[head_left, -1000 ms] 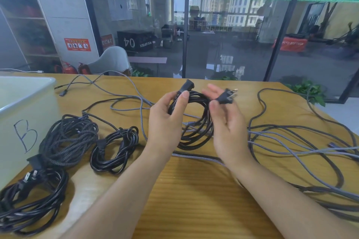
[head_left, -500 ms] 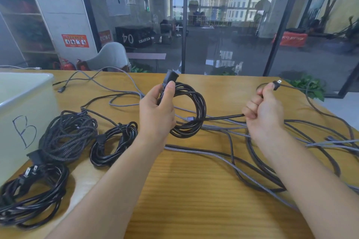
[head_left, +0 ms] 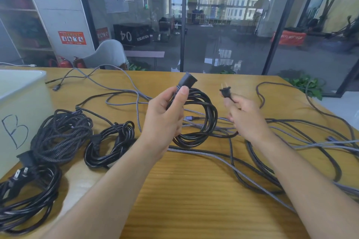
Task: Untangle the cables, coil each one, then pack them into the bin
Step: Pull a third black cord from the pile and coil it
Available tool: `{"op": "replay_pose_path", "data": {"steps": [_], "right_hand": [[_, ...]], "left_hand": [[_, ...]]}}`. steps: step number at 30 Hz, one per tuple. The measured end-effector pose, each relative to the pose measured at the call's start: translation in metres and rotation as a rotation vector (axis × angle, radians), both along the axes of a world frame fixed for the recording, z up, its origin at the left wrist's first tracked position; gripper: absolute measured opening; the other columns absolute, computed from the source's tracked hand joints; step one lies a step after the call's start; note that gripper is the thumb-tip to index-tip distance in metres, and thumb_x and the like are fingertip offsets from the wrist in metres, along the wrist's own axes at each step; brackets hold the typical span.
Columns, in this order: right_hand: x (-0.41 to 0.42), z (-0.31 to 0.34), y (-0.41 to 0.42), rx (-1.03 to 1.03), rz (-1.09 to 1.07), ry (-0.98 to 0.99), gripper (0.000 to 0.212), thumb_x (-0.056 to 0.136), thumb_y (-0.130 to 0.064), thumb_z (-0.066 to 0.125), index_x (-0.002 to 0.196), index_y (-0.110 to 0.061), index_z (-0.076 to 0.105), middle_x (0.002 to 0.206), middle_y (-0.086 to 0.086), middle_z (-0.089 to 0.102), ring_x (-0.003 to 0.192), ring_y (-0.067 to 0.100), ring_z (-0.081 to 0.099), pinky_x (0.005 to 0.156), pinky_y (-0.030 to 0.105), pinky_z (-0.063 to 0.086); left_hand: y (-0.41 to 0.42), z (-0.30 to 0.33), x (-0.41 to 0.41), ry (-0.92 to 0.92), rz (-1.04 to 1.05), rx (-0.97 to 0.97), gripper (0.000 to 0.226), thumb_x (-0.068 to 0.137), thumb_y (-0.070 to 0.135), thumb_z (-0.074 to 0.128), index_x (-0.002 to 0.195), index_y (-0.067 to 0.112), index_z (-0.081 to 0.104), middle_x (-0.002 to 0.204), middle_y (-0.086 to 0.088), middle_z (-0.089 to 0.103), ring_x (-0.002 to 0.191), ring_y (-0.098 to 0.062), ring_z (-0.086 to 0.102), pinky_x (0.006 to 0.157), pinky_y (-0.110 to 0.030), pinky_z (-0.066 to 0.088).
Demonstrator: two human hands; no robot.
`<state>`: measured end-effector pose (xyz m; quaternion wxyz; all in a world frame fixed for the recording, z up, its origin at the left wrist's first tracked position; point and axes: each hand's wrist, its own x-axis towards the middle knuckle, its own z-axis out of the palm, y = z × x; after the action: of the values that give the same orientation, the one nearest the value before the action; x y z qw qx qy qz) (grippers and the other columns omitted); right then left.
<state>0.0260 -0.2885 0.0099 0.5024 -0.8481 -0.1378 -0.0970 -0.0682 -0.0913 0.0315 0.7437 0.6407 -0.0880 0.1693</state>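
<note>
The bench (head_left: 194, 190) carries everything, with the white bin (head_left: 21, 102) marked B at its left edge and 3 finished coils (head_left: 62, 137) lying beside it. A loose tangle of grey braided cables (head_left: 281, 141) sprawls to the right; these look limp and light, likely to snag on each other. Above the middle, the left hand (head_left: 165, 120) has its grip clamped around the black power-cable coil (head_left: 196, 118), thumb pressed near the socket end. That cable looks springy, so hold all loops together. The right hand (head_left: 246, 118) pinches the tail just behind the 2-pin plug (head_left: 225, 91), the firmest spot.
</note>
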Motion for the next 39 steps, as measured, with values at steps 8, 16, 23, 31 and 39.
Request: {"op": "replay_pose_path", "data": {"steps": [8,16,23,31,39], "right_hand": [[-0.008,-0.008,0.012,0.156,0.191,0.127,0.008,0.098,-0.018,0.071,0.104,-0.023,0.075,0.098,0.004,0.077,0.064,0.011,0.058,0.062,0.017,0.048],[-0.018,-0.004,0.014,0.404,0.597,0.403,0.042,0.097,-0.024,0.039,0.12,-0.004,0.068,0.115,0.015,0.072,0.099,0.031,0.047,0.07,0.038,0.034],[-0.031,-0.003,0.026,0.214,0.591,0.292,0.029,0.074,-0.014,0.085,0.094,-0.018,0.065,0.095,0.001,0.066,0.095,0.019,0.064,0.094,0.034,0.051],[-0.044,0.0,0.042,0.336,0.305,-0.018,0.034,0.093,-0.037,0.069,0.124,-0.024,0.068,0.093,-0.001,0.079,0.094,0.012,0.076,0.091,0.029,0.059],[-0.036,0.012,0.035,0.732,0.162,0.076,0.042,0.104,-0.047,0.045,0.092,-0.012,0.062,0.101,0.005,0.079,0.109,0.021,0.074,0.107,0.043,0.051]], "left_hand": [[0.001,0.003,-0.002,0.026,0.0,-0.012,0.042,0.106,0.035,0.053,0.066,0.038,0.063,0.059,0.003,0.021,0.054,-0.019,0.011,0.043,-0.026,0.013],[0.005,0.002,0.001,0.026,0.08,-0.004,0.041,0.106,0.035,0.055,0.065,0.032,0.057,0.062,-0.001,0.019,0.053,-0.017,0.013,0.043,-0.026,0.012],[0.003,-0.005,0.005,0.038,0.127,0.003,0.04,0.106,0.039,0.056,0.068,0.027,0.048,0.062,-0.001,0.017,0.051,-0.016,0.014,0.042,-0.023,0.015],[0.001,-0.008,0.007,0.029,0.162,0.039,0.042,0.106,0.039,0.055,0.064,0.036,0.061,0.059,0.001,0.023,0.049,-0.016,0.017,0.045,-0.026,0.017],[0.007,-0.012,0.01,0.045,0.199,0.065,0.039,0.106,0.042,0.055,0.068,0.033,0.058,0.061,-0.001,0.025,0.051,-0.017,0.019,0.047,-0.028,0.018]]}}
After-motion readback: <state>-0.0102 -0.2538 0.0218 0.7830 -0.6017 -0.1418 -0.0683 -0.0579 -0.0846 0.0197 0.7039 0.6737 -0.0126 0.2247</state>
